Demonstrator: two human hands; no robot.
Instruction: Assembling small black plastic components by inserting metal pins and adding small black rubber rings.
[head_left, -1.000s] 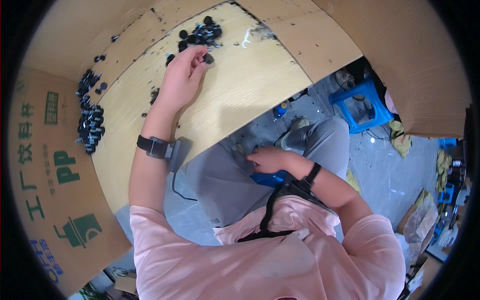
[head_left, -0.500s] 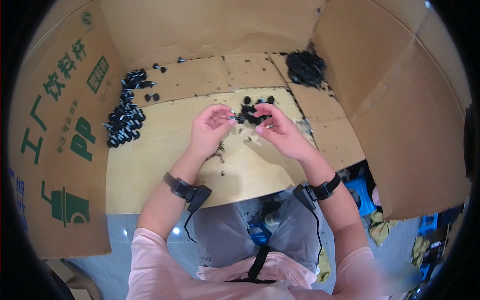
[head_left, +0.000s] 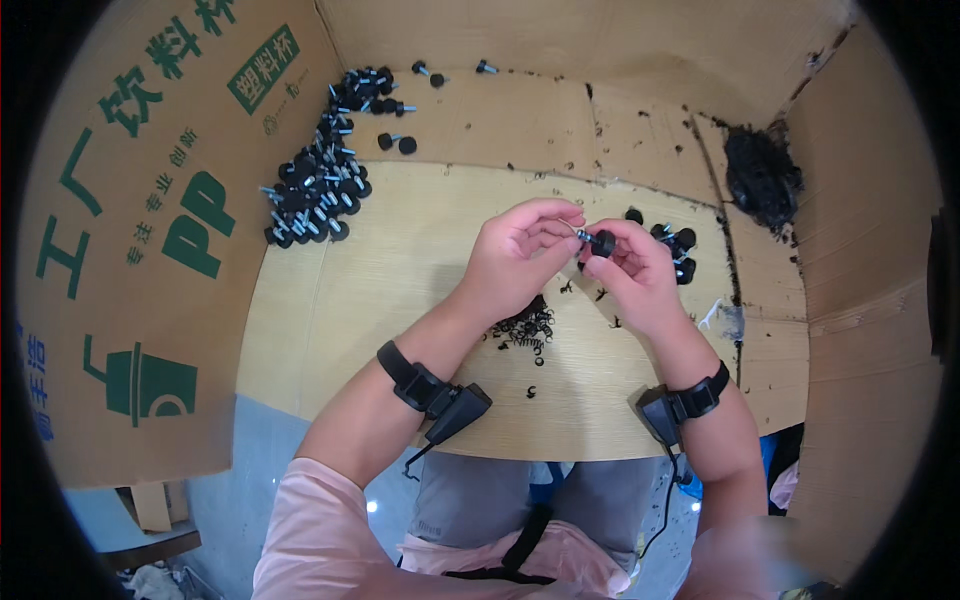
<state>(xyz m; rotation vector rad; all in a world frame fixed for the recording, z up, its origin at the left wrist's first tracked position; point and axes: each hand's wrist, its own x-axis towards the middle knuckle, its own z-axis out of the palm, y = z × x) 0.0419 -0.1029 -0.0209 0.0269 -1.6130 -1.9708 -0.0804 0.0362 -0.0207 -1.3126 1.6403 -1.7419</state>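
Both hands meet above the middle of the table around one black-headed bolt (head_left: 602, 243). My right hand (head_left: 641, 272) is closed on its round black head. At the metal shank, my left hand (head_left: 521, 250) pinches with thumb and fingertips; a thin light piece shows between those fingers, too small to name. Beyond the right hand lies a small group of black-headed bolts (head_left: 684, 240), partly hidden by that hand. Under the left wrist is a heap of small black rings and curled scraps (head_left: 527, 326).
A large pile of black-headed bolts (head_left: 318, 200) lies along the left cardboard wall (head_left: 215, 330). At the far right sits a black tangled clump (head_left: 762, 180) by the right cardboard wall (head_left: 870, 330). Cardboard (head_left: 500, 120) covers the table's back; a small white piece (head_left: 711, 313) lies right.
My right hand has gone from open beside the bolts to closed on the bolt's head, meeting my left hand. The whole view has shifted, with the table's contents now farther right.
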